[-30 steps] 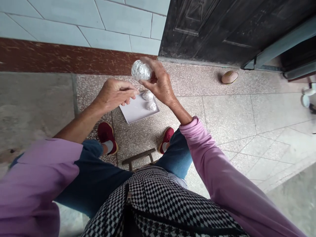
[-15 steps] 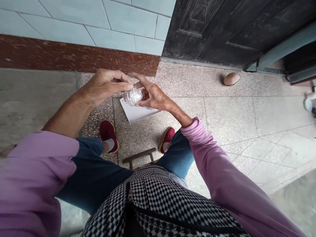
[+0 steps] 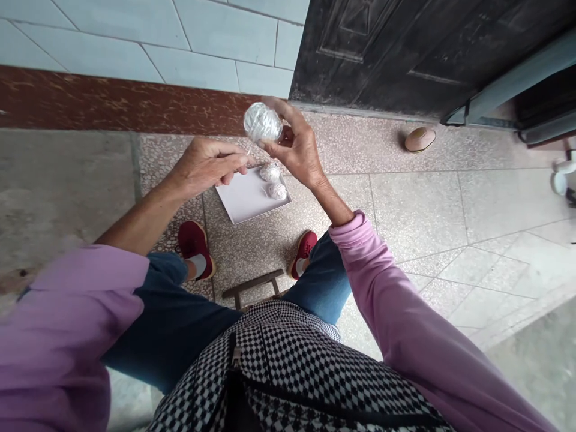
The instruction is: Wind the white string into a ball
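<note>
A shiny white ball of string [image 3: 261, 122] is held up by my right hand [image 3: 297, 144], thumb below and fingers around its right side. Lower and to the left, my left hand [image 3: 204, 168] pinches with thumb and forefinger; a short bit of white string [image 3: 249, 152] shows at the fingertips. Beneath both hands a shallow white tray [image 3: 245, 201] lies on the floor. Two smaller balls of white string, one [image 3: 270, 173] behind the other [image 3: 277, 191], rest at its right end.
My red shoes [image 3: 195, 246] stand either side of a wooden stool's bar [image 3: 252, 283]. A tiled wall [image 3: 202, 42] with a red-brown skirting and a dark door [image 3: 382, 54] rise ahead. On the floor by the door lies a rounded tan object [image 3: 420, 140].
My right hand has lifted and turned the ball up and to the right, away from my left hand, which has dropped slightly. The two balls in the tray have come into view.
</note>
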`<state>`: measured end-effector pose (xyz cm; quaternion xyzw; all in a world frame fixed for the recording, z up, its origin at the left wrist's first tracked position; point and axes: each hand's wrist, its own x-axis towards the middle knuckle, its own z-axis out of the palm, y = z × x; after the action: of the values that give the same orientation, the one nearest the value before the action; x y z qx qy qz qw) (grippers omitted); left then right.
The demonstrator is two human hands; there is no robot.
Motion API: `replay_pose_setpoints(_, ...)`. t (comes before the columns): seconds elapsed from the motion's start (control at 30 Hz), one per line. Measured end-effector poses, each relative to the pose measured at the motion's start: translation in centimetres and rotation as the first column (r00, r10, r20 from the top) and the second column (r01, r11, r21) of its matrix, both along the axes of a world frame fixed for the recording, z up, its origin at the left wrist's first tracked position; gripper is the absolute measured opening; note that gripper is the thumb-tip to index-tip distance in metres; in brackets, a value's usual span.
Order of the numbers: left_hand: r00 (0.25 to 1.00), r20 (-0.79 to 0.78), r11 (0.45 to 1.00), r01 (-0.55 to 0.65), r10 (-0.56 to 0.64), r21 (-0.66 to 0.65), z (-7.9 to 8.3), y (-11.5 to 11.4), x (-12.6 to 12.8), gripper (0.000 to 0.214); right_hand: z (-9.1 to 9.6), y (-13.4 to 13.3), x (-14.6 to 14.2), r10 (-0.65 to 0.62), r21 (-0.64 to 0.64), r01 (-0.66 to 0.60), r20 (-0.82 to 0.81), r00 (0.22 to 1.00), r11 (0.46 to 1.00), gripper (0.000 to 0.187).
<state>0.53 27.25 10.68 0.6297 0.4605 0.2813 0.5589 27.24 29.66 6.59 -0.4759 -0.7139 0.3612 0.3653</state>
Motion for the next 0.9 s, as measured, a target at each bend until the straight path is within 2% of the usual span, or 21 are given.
replay_pose_setpoints(0.07, 0.994, -0.109, 0.998, 0.033, -0.028, 0.045, 0.8, -0.1, -0.1, 0.025, 0.1, -0.2, -0.1, -0.046, 0.064, 0.036, 0.161, 0.986, 0.997, 0.082)
replay_pose_setpoints(0.17, 0.983, -0.182, 0.996, 0.02, -0.003, 0.092, 1.7, -0.1, -0.4, 0.024, 1.1, -1.1, -0.7, -0.057, 0.063, 0.036, 0.374, 0.926, 0.997, 0.085)
replay_pose_setpoints(0.23, 0.983, -0.183, 0.993, 0.003, 0.019, 0.115, 2.0, 0.0, -0.7, 0.023, 1.9, -1.8, -1.1, 0.014, 0.022, -0.027, 0.44, 0.898, 0.999, 0.083)
replay_pose_setpoints(0.3, 0.984, -0.179, 0.992, 0.011, 0.013, 0.129, 2.1, 0.1, -1.1, 0.022, 2.1, -2.2, -1.3, 0.149, -0.022, -0.156, 0.444, 0.883, 0.988, 0.077)
replay_pose_setpoints(0.37, 0.986, -0.166, 0.989, 0.023, 0.002, 0.148, 1.9, 0.2, -1.6, 0.021, 1.3, -2.4, -1.3, 0.305, -0.082, -0.296, 0.372, 0.877, 0.952, 0.066)
replay_pose_setpoints(0.43, 0.994, -0.113, 0.988, 0.021, -0.003, 0.155, 1.6, 0.4, -2.0, 0.016, -0.3, -2.2, -1.4, 0.412, -0.167, -0.386, 0.169, 0.895, 0.907, 0.062)
replay_pose_setpoints(0.47, 0.998, -0.068, 0.989, 0.014, -0.004, 0.146, 1.4, 0.4, -2.1, 0.014, -1.3, -2.1, -1.4, 0.436, -0.208, -0.421, 0.031, 0.899, 0.883, 0.071)
replay_pose_setpoints(0.53, 0.999, 0.04, 0.995, -0.017, 0.013, 0.095, 0.8, 0.6, -2.0, 0.013, -2.7, -1.8, -1.4, 0.426, -0.242, -0.476, -0.231, 0.875, 0.845, 0.1)
replay_pose_setpoints(0.6, 0.988, 0.144, 0.998, -0.058, 0.055, 0.014, 0.1, 0.9, -1.8, 0.023, -3.0, -1.6, -1.3, 0.393, -0.22, -0.494, -0.378, 0.838, 0.841, 0.119)
replay_pose_setpoints(0.67, 0.968, 0.221, 0.992, -0.103, 0.117, -0.075, -0.7, 1.1, -1.4, 0.037, -2.1, -1.7, -1.3, 0.393, -0.206, -0.503, -0.41, 0.823, 0.839, 0.122)
replay_pose_setpoints(0.8, 0.92, 0.308, 0.962, -0.183, 0.24, -0.203, -1.4, 1.0, -0.6, 0.055, 0.3, -2.0, -1.4, 0.339, -0.228, -0.423, -0.331, 0.881, 0.877, 0.11)
replay_pose_setpoints(0.9, 0.889, 0.352, 0.943, -0.207, 0.293, -0.262, -1.1, 0.5, -0.1, 0.058, 0.3, -2.0, -1.6, 0.31, -0.207, -0.376, -0.29, 0.905, 0.903, 0.101)
